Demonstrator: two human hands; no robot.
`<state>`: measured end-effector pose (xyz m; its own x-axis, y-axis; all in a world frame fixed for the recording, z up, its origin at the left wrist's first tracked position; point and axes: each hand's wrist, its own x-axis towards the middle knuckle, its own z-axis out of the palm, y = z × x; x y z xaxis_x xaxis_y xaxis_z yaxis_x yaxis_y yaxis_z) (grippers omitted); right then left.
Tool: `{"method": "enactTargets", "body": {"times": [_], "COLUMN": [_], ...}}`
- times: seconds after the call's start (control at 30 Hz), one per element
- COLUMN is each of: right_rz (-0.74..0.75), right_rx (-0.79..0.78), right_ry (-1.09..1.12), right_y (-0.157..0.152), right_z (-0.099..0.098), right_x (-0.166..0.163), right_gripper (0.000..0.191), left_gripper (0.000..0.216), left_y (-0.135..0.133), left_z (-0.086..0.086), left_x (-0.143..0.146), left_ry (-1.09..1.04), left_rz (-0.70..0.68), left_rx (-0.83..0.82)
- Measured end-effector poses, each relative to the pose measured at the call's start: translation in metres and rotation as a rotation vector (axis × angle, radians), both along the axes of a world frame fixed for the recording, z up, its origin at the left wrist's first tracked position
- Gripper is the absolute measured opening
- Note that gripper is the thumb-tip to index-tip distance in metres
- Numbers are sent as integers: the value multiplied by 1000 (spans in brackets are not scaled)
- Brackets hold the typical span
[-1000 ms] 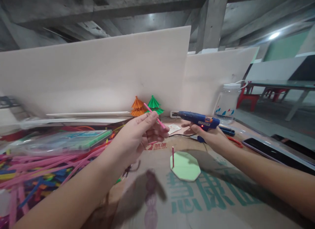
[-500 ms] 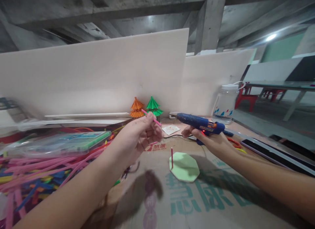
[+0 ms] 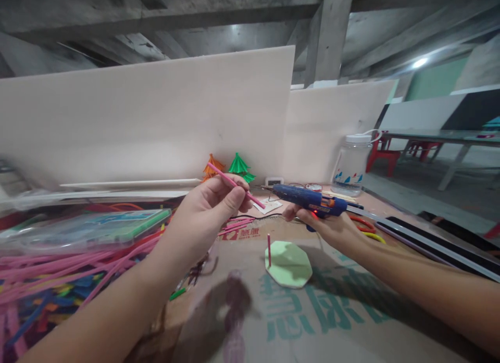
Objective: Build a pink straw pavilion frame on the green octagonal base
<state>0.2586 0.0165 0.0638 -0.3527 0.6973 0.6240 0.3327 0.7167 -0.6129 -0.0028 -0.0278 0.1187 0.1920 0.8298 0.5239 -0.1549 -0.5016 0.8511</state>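
Between the thumb and fingers of my left hand is a thin pink stick, tilted down to the right. My right hand grips a blue hot glue gun, its nozzle pointing left near the stick's lower end; a small red light glows on it. Below both hands lies a pale green octagonal board on printed cardboard. One short pink stick stands upright near the board's left edge. Behind my left hand are an orange paper tree and a green paper tree, partly hidden.
Pink strips and coloured scraps pile up at the left, beside a clear plastic case. A water bottle stands at the back right. White panels rise behind the table. A phone-like dark object lies at the right.
My left hand has turned, and the pink stick now shows longer, its lower end close to the glue gun's nozzle. The glue gun stays in my right hand. The view has shifted slightly.
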Motion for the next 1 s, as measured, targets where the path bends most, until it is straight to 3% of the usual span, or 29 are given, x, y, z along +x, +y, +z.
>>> {"method": "enactTargets", "body": {"times": [0.23, 0.53, 0.83, 1.0], "right_rz": [-13, -23, -27, -67], "right_rx": [-29, -56, -104, -62], "right_ry": [0, 22, -15, 20], "right_y": [1, -1, -4, -4], "right_z": [-3, -3, 0, 2], "right_x": [0, -3, -3, 0], "right_gripper": [45, 43, 40, 46], "left_gripper": [18, 24, 27, 19], "left_y": [-9, -13, -12, -5], "left_z": [5, 7, 8, 4], "left_x": [-2, -9, -10, -6], "left_ry": [199, 386, 407, 485], "left_rz": [159, 322, 326, 236], "left_rx": [227, 309, 258, 192]}}
